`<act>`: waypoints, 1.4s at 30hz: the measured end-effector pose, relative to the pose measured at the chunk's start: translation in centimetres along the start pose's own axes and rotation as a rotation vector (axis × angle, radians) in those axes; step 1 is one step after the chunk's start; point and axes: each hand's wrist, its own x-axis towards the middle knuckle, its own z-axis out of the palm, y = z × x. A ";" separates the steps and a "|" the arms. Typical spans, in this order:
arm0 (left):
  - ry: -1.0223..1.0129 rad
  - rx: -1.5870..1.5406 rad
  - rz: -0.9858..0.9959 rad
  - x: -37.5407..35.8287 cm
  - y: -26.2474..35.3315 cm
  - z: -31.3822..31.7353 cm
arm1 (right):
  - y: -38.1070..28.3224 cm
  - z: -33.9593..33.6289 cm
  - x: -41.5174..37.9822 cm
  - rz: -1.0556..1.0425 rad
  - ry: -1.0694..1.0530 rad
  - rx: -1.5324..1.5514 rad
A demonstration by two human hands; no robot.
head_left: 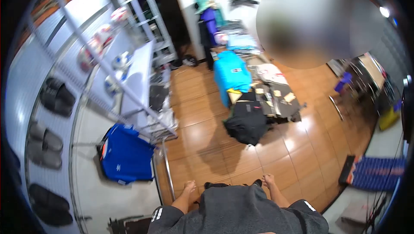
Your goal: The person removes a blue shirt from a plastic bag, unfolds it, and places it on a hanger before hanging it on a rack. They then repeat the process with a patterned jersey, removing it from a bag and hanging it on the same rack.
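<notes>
My left hand (189, 186) hangs low beside my body, its fingers curled in, with nothing seen in it. The end of a metal rail (167, 171) is the nearest thing to it. On the other side, my right hand (268, 181) is also loosely closed over the tiled floor (282, 163) and touches nothing. Ahead lies a heap of clothes: a black garment (248, 124) at the near end, a bright blue garment (233, 72) behind it, and dark garments with tan tags (276, 98) to the right.
Left stands a metal rack (138, 76) with balls, beside wall-mounted slides (45, 143) and a hanging blue shirt (127, 154). A ladder (148, 12) rises behind. At right are a patterned navy garment (375, 172) and a purple item (343, 81). The upper right is blurred.
</notes>
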 end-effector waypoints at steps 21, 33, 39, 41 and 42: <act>-0.713 0.894 0.366 -10.3 18.3 53.0 | 17.4 -31.2 -2.9 0.410 0.547 0.771; -0.708 1.566 0.955 -10.0 31.8 70.0 | 8.1 -34.5 6.8 0.482 0.498 0.657; -0.865 0.909 0.351 -11.8 37.9 86.5 | -1.9 -41.2 12.6 0.348 0.586 0.796; -0.859 0.901 0.398 -14.7 39.9 91.9 | -4.5 -44.1 15.3 0.323 0.605 0.693; -0.872 0.900 0.425 -16.3 41.0 94.2 | -5.5 -45.3 16.5 0.313 0.614 0.642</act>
